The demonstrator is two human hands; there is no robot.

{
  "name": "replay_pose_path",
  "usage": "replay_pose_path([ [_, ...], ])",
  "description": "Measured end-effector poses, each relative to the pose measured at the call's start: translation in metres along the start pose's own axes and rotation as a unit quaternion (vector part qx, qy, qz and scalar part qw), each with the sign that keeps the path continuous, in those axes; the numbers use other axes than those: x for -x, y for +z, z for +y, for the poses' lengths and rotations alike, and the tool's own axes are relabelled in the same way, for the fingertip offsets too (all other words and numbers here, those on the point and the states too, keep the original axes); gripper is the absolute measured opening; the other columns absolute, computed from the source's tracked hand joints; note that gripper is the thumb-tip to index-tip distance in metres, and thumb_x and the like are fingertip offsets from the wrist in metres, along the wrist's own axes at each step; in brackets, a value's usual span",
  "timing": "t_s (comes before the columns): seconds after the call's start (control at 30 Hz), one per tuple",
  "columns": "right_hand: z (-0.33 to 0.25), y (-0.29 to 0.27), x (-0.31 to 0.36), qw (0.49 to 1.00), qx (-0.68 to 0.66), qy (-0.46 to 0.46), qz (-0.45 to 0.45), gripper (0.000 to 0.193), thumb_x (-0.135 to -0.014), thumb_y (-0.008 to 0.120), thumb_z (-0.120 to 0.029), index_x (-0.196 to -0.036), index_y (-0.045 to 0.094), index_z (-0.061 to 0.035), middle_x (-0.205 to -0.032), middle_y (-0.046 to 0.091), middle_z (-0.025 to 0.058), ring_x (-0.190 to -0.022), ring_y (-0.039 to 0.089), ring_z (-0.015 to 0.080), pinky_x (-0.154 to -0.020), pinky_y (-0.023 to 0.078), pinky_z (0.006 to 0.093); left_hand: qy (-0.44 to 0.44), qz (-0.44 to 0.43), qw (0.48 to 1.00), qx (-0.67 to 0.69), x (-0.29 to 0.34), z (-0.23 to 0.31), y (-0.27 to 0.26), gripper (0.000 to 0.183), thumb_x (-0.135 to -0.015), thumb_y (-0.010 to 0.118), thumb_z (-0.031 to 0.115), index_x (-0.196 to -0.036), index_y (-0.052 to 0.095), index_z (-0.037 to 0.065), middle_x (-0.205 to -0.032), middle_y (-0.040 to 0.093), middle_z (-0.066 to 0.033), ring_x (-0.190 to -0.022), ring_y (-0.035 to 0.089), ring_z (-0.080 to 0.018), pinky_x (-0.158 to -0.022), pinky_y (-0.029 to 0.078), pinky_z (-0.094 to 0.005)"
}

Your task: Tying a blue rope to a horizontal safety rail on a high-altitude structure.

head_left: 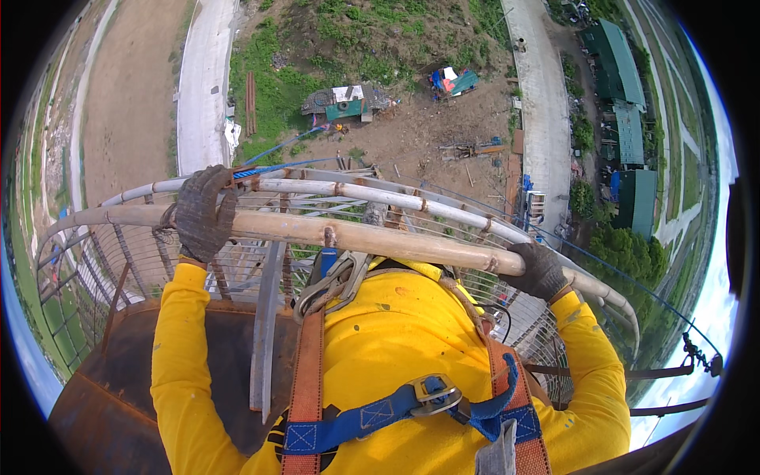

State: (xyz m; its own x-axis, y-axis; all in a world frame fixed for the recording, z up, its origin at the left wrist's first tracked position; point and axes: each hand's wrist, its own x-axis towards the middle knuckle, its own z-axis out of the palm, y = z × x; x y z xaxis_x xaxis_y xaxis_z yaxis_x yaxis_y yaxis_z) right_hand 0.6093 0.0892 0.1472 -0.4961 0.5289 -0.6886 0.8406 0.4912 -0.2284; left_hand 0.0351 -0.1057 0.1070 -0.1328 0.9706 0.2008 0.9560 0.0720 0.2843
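Arms [182, 332] spread wide, left hand [204, 222] and right hand [540, 273] well apart, gloved fingers [207, 182] gripping one bamboo pole [356, 236]

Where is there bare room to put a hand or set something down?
On the brown pole, the stretch between metal hooks and right hand looks bare. The rusty sheet is bare between the wire cage and left sleeve, but seems curved. It is crowded around the hooks and at the left hand, beside blue rope.
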Motion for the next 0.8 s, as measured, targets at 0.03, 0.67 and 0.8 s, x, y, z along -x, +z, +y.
replay_pose_path([
  [0.03,-0.001,-0.0006,0.0003,1.0,0.002,0.0,0.006,0.047,-0.073,0.082,-0.045,-0.105,0.072,-0.0116,-0.092,0.074,0.0131,-0.086,0.072,0.0311,-0.081,0.055,0.0437,0.01,0.002,1.0,-0.009,-0.0016,0.0017,-0.001,0.032,-0.089,0.065,0.011,-0.12,0.065,0.005,-0.12,0.067,-0.0183,-0.111,0.064,-0.0371,-0.1,0.049,-0.0461],
  [0.67,0.0052,0.0032,0.001,1.0,0.016,-0.007,0.016,0.051,-0.073,0.083,-0.046,-0.11,0.07,-0.0128,-0.095,0.074,0.0125,-0.088,0.072,0.032,-0.085,0.054,0.0445,0.006,0.014,1.0,0.004,0.0017,-0.0009,0.0023,0.03,-0.087,0.07,0.013,-0.116,0.066,0.007,-0.117,0.068,-0.0163,-0.11,0.063,-0.0371,-0.1,0.047,-0.0484],
  [0.8,-0.0005,-0.0029,0.0014,1.0,0.014,-0.004,0.013,0.049,-0.073,0.082,-0.045,-0.108,0.071,-0.0124,-0.093,0.074,0.0125,-0.086,0.072,0.0314,-0.083,0.055,0.0441,0.011,0.015,1.0,0.006,0.0007,-0.0001,0.0029,0.029,-0.087,0.07,0.013,-0.115,0.066,0.007,-0.117,0.068,-0.0164,-0.11,0.063,-0.0373,-0.101,0.047,-0.0483],
])
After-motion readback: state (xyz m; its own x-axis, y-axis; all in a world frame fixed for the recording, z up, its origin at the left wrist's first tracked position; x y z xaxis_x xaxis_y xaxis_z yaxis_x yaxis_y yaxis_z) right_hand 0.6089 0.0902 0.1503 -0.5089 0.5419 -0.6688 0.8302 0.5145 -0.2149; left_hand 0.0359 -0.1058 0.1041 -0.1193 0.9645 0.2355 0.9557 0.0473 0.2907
